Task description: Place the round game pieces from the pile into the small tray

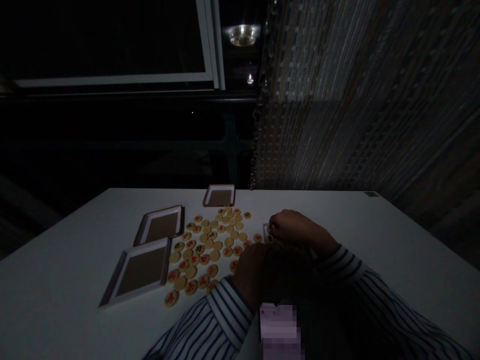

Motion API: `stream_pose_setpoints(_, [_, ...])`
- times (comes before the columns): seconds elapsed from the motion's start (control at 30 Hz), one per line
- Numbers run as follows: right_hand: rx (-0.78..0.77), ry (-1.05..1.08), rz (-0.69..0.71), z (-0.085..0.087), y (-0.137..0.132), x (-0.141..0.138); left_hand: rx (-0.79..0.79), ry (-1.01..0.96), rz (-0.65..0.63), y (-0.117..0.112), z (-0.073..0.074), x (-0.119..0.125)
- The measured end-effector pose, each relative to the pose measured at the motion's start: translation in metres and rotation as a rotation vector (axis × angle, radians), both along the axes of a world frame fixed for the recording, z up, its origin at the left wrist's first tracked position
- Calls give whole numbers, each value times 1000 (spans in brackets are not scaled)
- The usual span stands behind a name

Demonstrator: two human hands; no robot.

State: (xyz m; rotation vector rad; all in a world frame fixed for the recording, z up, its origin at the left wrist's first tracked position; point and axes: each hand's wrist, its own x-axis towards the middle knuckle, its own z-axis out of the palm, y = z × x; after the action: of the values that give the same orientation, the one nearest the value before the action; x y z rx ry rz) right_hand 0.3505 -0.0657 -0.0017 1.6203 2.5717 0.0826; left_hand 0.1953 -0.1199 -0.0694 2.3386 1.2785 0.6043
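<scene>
Many round wooden Chinese chess pieces (214,256) lie spread over the white table, some with red or dark characters up, others blank side up. My right hand (294,227) curls down over a box (265,230) with a pale rim, which it mostly hides. At its fingertips is a Chinese chess piece (270,228), and more pieces show dimly below the palm. Nearer to me, my left hand (253,270) is bent closed at the right edge of the scattered pieces. Its fingertips are in shadow, so whatever they hold cannot be made out.
Two shallow trays (144,267) rest left of the pieces, and a smaller tray (219,196) stands behind them. A pink, partly blurred object (279,327) is below my hands. Beyond the white table (378,260) are a dark window and a bead-like curtain (318,100). The light is dim.
</scene>
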Motion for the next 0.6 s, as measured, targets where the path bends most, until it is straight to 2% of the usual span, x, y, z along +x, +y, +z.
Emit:
stream_pose_setpoints(0.13, [29, -21, -7, -1, -2, -3, 32, -22, 19, -1, 1, 0])
stream_pose_setpoints(0.3, [51, -36, -10, -4, -2, -4, 21, -7, -34, -1, 5, -1])
stream_pose_setpoints(0.6, [28, -48, -12, -8, -3, -5, 1, 26, -51, 1, 9, 0])
